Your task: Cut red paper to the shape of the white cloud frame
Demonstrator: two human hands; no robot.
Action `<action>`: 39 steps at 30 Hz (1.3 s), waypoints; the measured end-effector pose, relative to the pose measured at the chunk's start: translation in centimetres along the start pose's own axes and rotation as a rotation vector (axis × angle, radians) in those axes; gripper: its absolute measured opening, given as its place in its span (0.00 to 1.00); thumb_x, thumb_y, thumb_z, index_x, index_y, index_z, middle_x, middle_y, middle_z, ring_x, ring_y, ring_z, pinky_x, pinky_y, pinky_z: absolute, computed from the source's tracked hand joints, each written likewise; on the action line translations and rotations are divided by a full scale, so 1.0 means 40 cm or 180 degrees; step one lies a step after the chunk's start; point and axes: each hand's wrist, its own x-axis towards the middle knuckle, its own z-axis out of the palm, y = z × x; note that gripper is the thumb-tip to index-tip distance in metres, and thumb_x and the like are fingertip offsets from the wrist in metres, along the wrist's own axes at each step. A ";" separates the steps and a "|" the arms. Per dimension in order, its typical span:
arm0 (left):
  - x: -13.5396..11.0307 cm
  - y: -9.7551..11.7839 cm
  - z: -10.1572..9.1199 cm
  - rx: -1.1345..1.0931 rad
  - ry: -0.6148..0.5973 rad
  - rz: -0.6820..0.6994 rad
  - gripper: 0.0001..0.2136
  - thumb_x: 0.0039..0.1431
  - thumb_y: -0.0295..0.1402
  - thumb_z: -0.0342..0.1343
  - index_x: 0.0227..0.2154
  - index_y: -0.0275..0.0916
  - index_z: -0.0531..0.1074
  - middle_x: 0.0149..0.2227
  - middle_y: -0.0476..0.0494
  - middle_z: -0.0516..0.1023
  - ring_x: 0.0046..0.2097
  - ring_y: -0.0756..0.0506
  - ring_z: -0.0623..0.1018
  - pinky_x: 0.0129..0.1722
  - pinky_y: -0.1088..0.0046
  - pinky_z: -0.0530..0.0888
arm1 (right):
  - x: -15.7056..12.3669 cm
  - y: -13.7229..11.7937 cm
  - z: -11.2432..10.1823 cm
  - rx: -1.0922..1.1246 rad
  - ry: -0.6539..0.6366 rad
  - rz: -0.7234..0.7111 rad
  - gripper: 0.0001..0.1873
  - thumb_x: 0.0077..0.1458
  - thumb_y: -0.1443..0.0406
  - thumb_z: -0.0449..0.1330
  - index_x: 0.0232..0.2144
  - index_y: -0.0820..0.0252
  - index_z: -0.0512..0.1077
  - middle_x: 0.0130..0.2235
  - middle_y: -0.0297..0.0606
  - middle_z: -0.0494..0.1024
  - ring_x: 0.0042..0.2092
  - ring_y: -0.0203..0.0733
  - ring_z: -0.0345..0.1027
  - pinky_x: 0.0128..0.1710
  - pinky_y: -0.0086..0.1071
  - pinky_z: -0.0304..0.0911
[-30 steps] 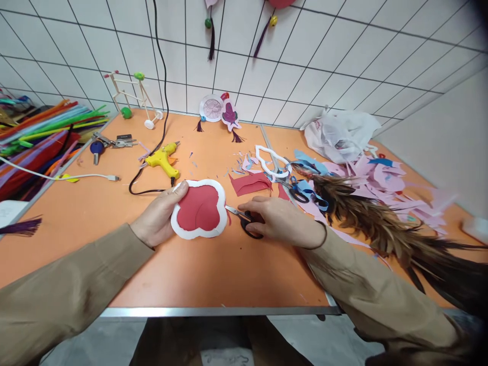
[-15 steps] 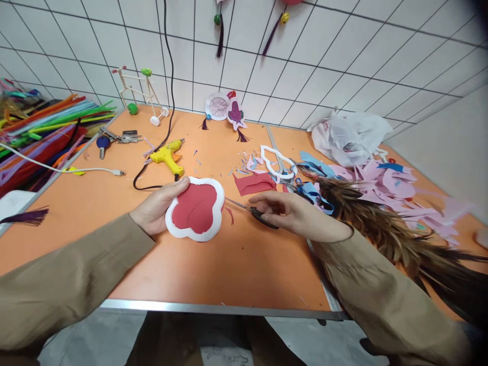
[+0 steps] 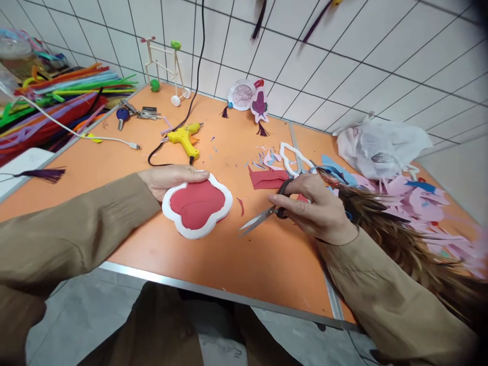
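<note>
My left hand (image 3: 171, 180) pinches the upper left edge of a lobed cutout (image 3: 198, 203), red paper inside a thick white border, with the thumb on top. A little red shows past its lower right rim. My right hand (image 3: 316, 203) grips black-handled scissors (image 3: 263, 218), their blades pointing left and down, apart from the cutout. Between the two lies a thin red paper sliver (image 3: 240, 206) on the orange table (image 3: 244, 269). Beyond the scissors rests a torn red paper piece (image 3: 267, 178).
A yellow glue gun (image 3: 185, 140) with a black cord lies behind my left hand. Keys (image 3: 122, 116) and a white cable (image 3: 114, 139) are farther left. Brown feathers (image 3: 385, 223), pink paper scraps (image 3: 412, 203) and a white plastic bag (image 3: 381, 145) crowd the right side.
My right hand has lifted the scissors off the table, and their blades now point down-left. My left hand has turned the cutout clockwise. The view has shifted left.
</note>
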 end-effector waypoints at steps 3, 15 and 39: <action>0.000 -0.007 0.014 0.0035 0.0200 -0.0118 0.16 0.63 0.29 0.51 0.23 0.30 0.77 0.20 0.37 0.79 0.31 0.38 0.82 0.33 0.62 0.78 | 0.008 0.003 0.004 -0.0349 -0.0157 -0.0056 0.17 0.64 0.64 0.50 0.43 0.42 0.77 0.32 0.38 0.77 0.37 0.43 0.70 0.42 0.42 0.61; -0.001 -0.018 0.031 -0.0050 0.0398 -0.0072 0.24 0.67 0.30 0.37 0.27 0.23 0.75 0.22 0.42 0.79 0.36 0.38 0.82 0.28 0.68 0.72 | 0.028 0.011 0.009 -0.0772 -0.0099 -0.0030 0.17 0.67 0.58 0.47 0.45 0.39 0.76 0.29 0.37 0.76 0.37 0.43 0.72 0.43 0.42 0.62; 0.016 -0.023 0.006 0.0189 0.0201 0.0019 0.13 0.59 0.35 0.55 0.25 0.32 0.77 0.24 0.38 0.80 0.39 0.34 0.82 0.33 0.62 0.77 | 0.032 0.006 -0.003 -0.1131 -0.0206 0.0084 0.18 0.66 0.60 0.47 0.43 0.40 0.77 0.27 0.37 0.77 0.36 0.42 0.73 0.40 0.40 0.64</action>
